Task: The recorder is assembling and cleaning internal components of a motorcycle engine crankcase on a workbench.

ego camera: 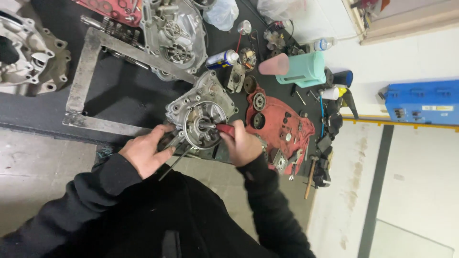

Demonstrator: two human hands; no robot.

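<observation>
We see a cast metal engine case, dull grey and rough, red cloth rag, soft, stained, matt black bench mat, worn steel frame, glossy red plastic tool handle.

Fig.: my view from the head cam. Left hand and right hand bare, no gloves, no rings or watch visible. Both arms in black long sleeves, soft matte fabric w/ folds, cuffs at wrists; dark torso garment below, same black.
</observation>
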